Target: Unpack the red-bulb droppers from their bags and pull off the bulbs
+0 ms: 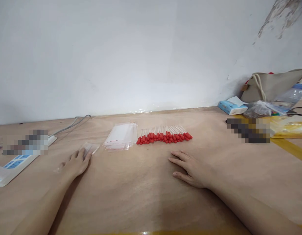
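Note:
My left hand [76,164] lies on the wooden table with its fingers spread, resting over a crumpled clear plastic bag [93,148] that shows beyond the fingertips. My right hand [193,171] is flat on the wood, fingers apart and nothing in it. Between and beyond the hands is a row of thin white sticks with red bulb-like ends [166,137], the red ends facing me. Just left of that row sits a stack of flat clear zip bags [120,135] with a reddish seal line near the front edge.
A white power strip [30,161] with a grey cable [70,126] is at the left. At the right are a blue tissue pack [231,107], a grey bag [275,86], crumpled plastic [261,109], a bottle [295,93] and a blurred dark object [250,132]. A white wall stands behind.

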A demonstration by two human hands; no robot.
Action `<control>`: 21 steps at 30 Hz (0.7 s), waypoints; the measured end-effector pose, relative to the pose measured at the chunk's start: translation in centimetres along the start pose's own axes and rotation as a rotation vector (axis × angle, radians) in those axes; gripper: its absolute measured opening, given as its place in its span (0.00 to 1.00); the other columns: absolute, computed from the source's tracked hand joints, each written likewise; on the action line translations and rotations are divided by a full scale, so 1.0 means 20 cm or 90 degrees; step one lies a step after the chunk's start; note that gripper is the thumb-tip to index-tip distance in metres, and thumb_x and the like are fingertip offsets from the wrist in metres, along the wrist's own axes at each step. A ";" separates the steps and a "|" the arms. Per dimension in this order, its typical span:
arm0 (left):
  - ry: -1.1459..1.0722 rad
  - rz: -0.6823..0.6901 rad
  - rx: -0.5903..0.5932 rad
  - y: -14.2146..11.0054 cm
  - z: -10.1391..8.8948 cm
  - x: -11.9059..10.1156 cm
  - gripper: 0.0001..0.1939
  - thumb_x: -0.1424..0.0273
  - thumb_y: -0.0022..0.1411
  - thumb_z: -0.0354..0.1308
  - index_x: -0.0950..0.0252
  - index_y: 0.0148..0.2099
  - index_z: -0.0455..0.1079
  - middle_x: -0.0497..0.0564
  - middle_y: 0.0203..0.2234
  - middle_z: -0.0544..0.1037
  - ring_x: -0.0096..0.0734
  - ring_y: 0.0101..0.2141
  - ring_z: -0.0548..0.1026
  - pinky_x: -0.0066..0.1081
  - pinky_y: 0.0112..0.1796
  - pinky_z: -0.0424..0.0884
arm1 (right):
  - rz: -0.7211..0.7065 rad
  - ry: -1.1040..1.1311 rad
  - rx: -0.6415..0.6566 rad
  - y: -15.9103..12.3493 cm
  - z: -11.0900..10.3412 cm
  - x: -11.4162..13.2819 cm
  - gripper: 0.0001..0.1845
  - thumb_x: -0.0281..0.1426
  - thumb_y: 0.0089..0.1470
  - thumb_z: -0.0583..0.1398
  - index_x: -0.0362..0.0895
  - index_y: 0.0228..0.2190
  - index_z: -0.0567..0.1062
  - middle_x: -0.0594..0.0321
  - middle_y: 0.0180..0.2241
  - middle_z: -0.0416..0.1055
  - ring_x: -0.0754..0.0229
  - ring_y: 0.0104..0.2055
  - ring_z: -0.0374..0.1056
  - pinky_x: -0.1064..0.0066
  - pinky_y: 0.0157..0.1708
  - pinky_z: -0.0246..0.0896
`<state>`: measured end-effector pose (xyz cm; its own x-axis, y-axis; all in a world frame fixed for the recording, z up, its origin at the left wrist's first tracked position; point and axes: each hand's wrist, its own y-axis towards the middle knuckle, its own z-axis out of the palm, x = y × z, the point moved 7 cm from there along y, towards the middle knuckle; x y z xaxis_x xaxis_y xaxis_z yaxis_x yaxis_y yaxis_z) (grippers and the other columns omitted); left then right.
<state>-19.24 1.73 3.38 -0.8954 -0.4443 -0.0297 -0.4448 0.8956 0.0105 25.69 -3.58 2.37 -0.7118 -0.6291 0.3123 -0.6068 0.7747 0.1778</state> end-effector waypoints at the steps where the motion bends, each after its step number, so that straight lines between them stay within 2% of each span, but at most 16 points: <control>1: 0.009 0.016 -0.004 -0.06 0.01 0.03 0.31 0.54 0.61 0.33 0.66 0.60 0.48 0.59 0.58 0.53 0.52 0.55 0.55 0.55 0.50 0.49 | 0.001 0.000 0.001 0.00 0.00 0.00 0.29 0.47 0.53 0.49 0.46 0.53 0.62 0.52 0.56 0.54 0.49 0.56 0.52 0.53 0.53 0.50; 3: 0.028 0.058 -0.029 -0.23 0.04 0.07 0.29 0.56 0.61 0.32 0.64 0.61 0.48 0.57 0.58 0.54 0.48 0.57 0.53 0.54 0.51 0.49 | 0.003 0.004 0.000 0.00 0.00 0.00 0.29 0.47 0.53 0.49 0.47 0.53 0.62 0.53 0.56 0.53 0.49 0.56 0.51 0.54 0.53 0.50; 4: 0.031 0.115 -0.043 -0.32 0.05 0.05 0.28 0.58 0.62 0.32 0.64 0.60 0.49 0.56 0.58 0.55 0.44 0.58 0.52 0.52 0.53 0.48 | 0.002 0.007 -0.003 0.00 0.01 0.00 0.29 0.47 0.53 0.50 0.47 0.53 0.62 0.53 0.56 0.53 0.49 0.56 0.51 0.54 0.53 0.50; 6: 0.011 0.278 -0.077 -0.52 0.07 -0.05 0.26 0.59 0.61 0.36 0.58 0.60 0.51 0.50 0.58 0.56 0.40 0.58 0.51 0.49 0.54 0.47 | -0.006 0.014 -0.014 0.00 0.00 0.00 0.28 0.46 0.53 0.50 0.47 0.52 0.62 0.54 0.56 0.55 0.50 0.56 0.52 0.54 0.53 0.50; 8: -0.033 0.452 -0.079 -0.71 0.08 -0.22 0.27 0.58 0.59 0.44 0.54 0.60 0.51 0.50 0.58 0.56 0.42 0.58 0.53 0.47 0.54 0.50 | -0.019 0.025 -0.037 0.00 0.00 0.00 0.26 0.44 0.54 0.50 0.47 0.52 0.62 0.54 0.55 0.57 0.52 0.55 0.53 0.55 0.54 0.49; 11: -0.116 0.639 -0.041 -0.87 0.06 -0.59 0.28 0.62 0.59 0.48 0.53 0.61 0.47 0.51 0.58 0.55 0.42 0.58 0.52 0.47 0.54 0.50 | -0.023 0.047 -0.091 -0.01 -0.01 0.00 0.24 0.41 0.55 0.50 0.46 0.52 0.62 0.55 0.53 0.59 0.54 0.54 0.55 0.57 0.53 0.51; 14: -0.254 0.675 -0.032 -0.88 0.03 -0.97 0.33 0.63 0.58 0.49 0.61 0.63 0.41 0.58 0.57 0.56 0.43 0.57 0.51 0.46 0.54 0.51 | -0.023 0.068 -0.157 -0.02 -0.03 -0.01 0.24 0.40 0.54 0.52 0.46 0.52 0.62 0.54 0.52 0.60 0.55 0.53 0.56 0.59 0.51 0.56; 17: -0.379 0.687 -0.021 -0.87 0.01 -1.27 0.29 0.65 0.60 0.48 0.63 0.61 0.45 0.58 0.55 0.58 0.42 0.57 0.52 0.46 0.54 0.52 | -0.049 0.066 -0.188 -0.02 -0.03 0.00 0.25 0.39 0.53 0.53 0.46 0.52 0.62 0.54 0.51 0.61 0.54 0.53 0.57 0.58 0.50 0.56; 19: -0.467 0.691 -0.022 -0.87 0.00 -1.37 0.25 0.67 0.60 0.47 0.62 0.59 0.50 0.57 0.54 0.59 0.40 0.56 0.53 0.45 0.54 0.52 | -0.064 0.055 -0.183 -0.01 -0.02 0.00 0.24 0.38 0.53 0.54 0.46 0.51 0.63 0.54 0.51 0.62 0.54 0.53 0.57 0.58 0.50 0.56; 21: -0.540 0.659 -0.037 -0.84 0.00 -1.37 0.21 0.68 0.60 0.48 0.61 0.55 0.55 0.56 0.51 0.61 0.39 0.54 0.56 0.43 0.54 0.54 | -0.065 0.044 -0.167 -0.01 -0.01 0.00 0.23 0.37 0.53 0.54 0.46 0.51 0.64 0.54 0.50 0.63 0.54 0.52 0.58 0.59 0.49 0.57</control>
<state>12.72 -1.21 4.10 -0.5377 0.6038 -0.5884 0.4067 0.7971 0.4463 25.84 -3.63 2.47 -0.6204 -0.7062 0.3412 -0.5560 0.7029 0.4436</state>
